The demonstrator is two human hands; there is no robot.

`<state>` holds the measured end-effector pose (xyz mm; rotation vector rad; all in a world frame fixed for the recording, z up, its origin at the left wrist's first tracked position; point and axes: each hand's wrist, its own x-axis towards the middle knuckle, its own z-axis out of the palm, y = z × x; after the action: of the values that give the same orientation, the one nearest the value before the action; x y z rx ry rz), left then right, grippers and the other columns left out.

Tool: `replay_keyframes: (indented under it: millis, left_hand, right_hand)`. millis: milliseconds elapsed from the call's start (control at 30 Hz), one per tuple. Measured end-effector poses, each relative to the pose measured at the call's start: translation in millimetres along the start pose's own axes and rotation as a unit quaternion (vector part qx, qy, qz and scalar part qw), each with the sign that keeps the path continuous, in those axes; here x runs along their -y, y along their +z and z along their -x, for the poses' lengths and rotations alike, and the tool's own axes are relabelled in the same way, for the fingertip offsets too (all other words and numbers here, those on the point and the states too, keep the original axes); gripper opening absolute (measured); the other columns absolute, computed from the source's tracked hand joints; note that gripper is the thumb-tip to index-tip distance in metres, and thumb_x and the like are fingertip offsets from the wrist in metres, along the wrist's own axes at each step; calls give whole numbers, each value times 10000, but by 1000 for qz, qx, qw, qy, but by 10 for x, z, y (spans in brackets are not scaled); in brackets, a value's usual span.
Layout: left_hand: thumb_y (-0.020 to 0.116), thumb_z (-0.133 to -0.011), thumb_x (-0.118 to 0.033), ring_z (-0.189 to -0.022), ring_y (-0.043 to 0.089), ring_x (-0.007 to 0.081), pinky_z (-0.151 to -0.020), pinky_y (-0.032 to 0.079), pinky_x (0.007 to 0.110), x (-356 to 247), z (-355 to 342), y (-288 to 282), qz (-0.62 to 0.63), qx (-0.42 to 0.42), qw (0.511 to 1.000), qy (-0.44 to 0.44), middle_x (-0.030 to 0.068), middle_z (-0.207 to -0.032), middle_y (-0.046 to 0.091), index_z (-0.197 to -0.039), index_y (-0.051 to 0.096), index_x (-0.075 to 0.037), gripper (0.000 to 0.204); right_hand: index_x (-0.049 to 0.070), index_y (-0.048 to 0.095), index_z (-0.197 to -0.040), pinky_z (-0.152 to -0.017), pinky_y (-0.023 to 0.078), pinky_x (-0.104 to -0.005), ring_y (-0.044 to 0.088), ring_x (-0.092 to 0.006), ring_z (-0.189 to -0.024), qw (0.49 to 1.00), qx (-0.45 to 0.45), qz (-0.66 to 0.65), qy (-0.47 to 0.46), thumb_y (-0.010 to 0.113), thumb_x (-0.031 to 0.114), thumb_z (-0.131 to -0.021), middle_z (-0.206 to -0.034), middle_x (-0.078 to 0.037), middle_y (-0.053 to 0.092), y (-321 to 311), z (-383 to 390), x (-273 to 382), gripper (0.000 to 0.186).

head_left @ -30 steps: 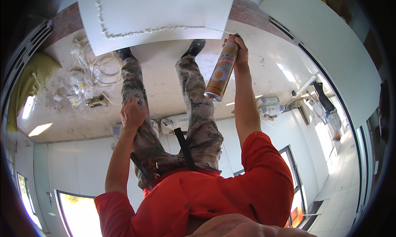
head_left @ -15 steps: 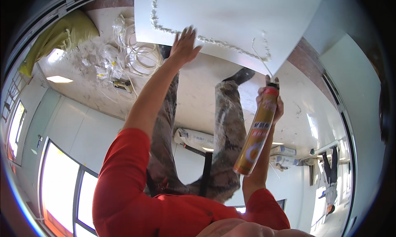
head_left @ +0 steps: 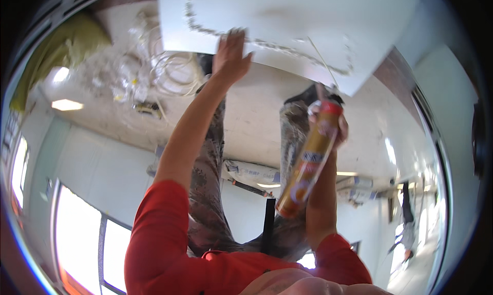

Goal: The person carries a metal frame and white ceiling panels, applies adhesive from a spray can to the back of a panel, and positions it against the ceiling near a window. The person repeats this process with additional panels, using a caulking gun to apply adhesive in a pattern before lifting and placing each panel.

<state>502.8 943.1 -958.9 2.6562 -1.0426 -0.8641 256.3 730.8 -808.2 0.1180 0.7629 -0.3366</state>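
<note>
Dusty floor [head_left: 251, 107], pale and smeared with light, spreads out behind both hands, with bright windows [head_left: 77, 238] beyond the left arm. Ahead of the 2 hands stands a smooth white panel [head_left: 287, 12], carrying a lumpy bead of foam [head_left: 280, 48] that runs crosswise and turns upward at both ends. The left hand [head_left: 232, 58] holds nothing; its fingers are extended over the bead near the panel's lower edge, though whether they press on the surface I cannot tell. The right hand [head_left: 330, 128] is wrapped around 1 gold spray can [head_left: 309, 164] (blurred, with a red collar) just below its top. That can tilts, its base toward the body, and its thin straw [head_left: 322, 61] reaches from the right hand over the panel, the tip just beside a short dab of foam. Left of the left hand lie a coiled pale hose [head_left: 177, 76] and, farther out, an olive cloth [head_left: 59, 53]. Well apart from the right hand, another person [head_left: 407, 220] shows small.
</note>
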Motion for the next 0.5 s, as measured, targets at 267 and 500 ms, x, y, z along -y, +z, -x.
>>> replay_keyframes:
  millis: [267, 500]
  left_hand:
    - [691, -955, -245, -1369, 520, 425, -1160, 404, 502, -547, 2180, -1814, 84, 208, 973, -51, 211, -1446, 595, -1436, 568, 13, 560]
    - [691, -944, -220, -1309, 575, 418, -1121, 446, 495, -725, 2878, -2191, 47, 205, 974, -89, 203, -1360, 660, -1312, 658, 12, 436]
  right_hand:
    - [21, 573, -1311, -816, 617, -426, 703, -281, -930, 976, -172, 124, -39, 714, 348, -946, -1289, -213, 670, -85, -345, 308, 510]
    - [-31, 592, -1244, -778, 620, -420, 706, -272, -889, 970, -235, 66, -4, 747, 355, -925, -1046, -162, 693, -189, -8, 383, 524]
